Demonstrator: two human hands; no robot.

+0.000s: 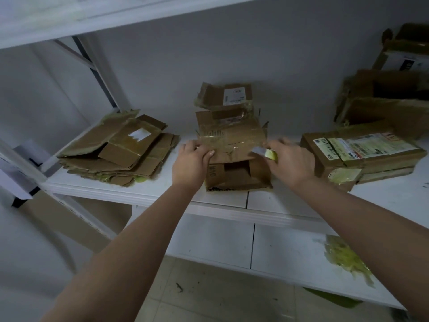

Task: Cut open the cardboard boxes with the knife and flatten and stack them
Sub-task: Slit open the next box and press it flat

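From the head view, the box being worked on (234,156) sits on the white shelf (222,201) squarely between the two hands, its near side gaping open and its taped top flap tilted up and leaning toward the person. Its long axis runs left to right, from one grip to the other, so both hands are equally near it and meet it at opposite ends of the same flap.

The left hand (193,159) grips the flap's left edge, fingers curled over the cardboard and thumb pressed on its face. The right hand (290,159) is closed round the knife (264,152), whose pale blade end points left toward the flap's right edge and looks to be touching or just short of it; motion blur keeps that contact unclear.

Left of the left grip, well apart, lies the stack of flattened boxes (118,149). Right of the right grip rests a sealed labelled box (362,156), with more open boxes (385,101) beyond it.

Judging from this, the cut would travel leftward along the tape, the left grip steadying the flap; the risk is the blade running toward those fingers.
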